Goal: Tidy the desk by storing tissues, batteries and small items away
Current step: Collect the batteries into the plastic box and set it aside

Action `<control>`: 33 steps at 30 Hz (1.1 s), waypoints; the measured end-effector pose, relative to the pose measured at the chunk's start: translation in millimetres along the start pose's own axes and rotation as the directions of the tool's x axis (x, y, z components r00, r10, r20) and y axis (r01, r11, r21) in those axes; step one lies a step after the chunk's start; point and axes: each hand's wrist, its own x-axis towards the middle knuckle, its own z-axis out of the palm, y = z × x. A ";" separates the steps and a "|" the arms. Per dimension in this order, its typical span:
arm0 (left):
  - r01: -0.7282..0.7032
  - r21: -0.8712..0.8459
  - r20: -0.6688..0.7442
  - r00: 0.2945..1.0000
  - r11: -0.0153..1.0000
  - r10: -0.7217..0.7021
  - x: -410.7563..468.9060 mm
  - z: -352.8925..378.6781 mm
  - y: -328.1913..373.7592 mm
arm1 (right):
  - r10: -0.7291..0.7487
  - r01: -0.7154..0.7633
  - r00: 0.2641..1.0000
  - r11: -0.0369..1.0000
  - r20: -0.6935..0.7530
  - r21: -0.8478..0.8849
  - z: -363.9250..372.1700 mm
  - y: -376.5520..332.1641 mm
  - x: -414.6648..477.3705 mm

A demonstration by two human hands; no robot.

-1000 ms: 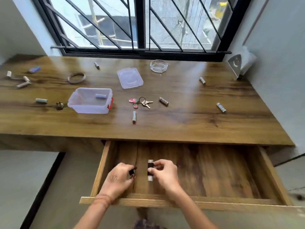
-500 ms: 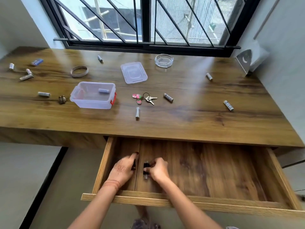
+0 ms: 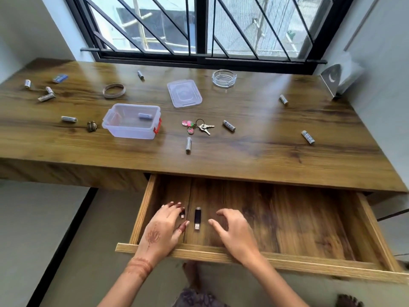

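Left grip (image 3: 164, 227): reddish-brown henna motif, leaf-like, on its back. Darker henna stain on the fingertips (image 3: 176, 205). Banded henna pattern (image 3: 139, 265) encircles the left wrist. Right grip (image 3: 234, 231): bare, as are both forearms. Patterned purple-grey garment (image 3: 194, 297) at the lower frame edge; detail blurred.

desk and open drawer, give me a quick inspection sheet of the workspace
surface: wooden desk, drawer pulled open
job's things: longer black stick and shorter black stick in drawer; batteries scattered on desk, another in clear box
clutter: lid, keys, ashtray, ring
grippers: left hand open beside shorter black stick; right hand open, holding nothing
cables: nothing seen
surroundings: barred window, tissue holder at right wall
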 end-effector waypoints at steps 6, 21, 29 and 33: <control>0.036 -0.012 0.062 0.997 0.999 -0.035 -20.9 2.5 13.5 | -0.254 0.229 0.967 0.907 -0.025 -0.352 -19.1 25.9 -40.1; -0.196 0.197 0.143 0.975 0.961 0.169 1.1 6.1 3.7 | -0.386 0.374 0.919 0.780 0.085 -0.502 -27.0 37.2 -20.6; -0.167 0.206 0.139 0.980 0.964 0.140 51.1 4.6 -0.8 | -0.367 0.343 0.927 0.755 0.073 -0.559 -35.0 39.5 28.6; -0.150 0.212 0.132 0.983 0.966 0.124 75.4 5.6 -3.7 | -0.368 0.330 0.928 0.738 0.059 -0.589 -37.5 41.6 52.9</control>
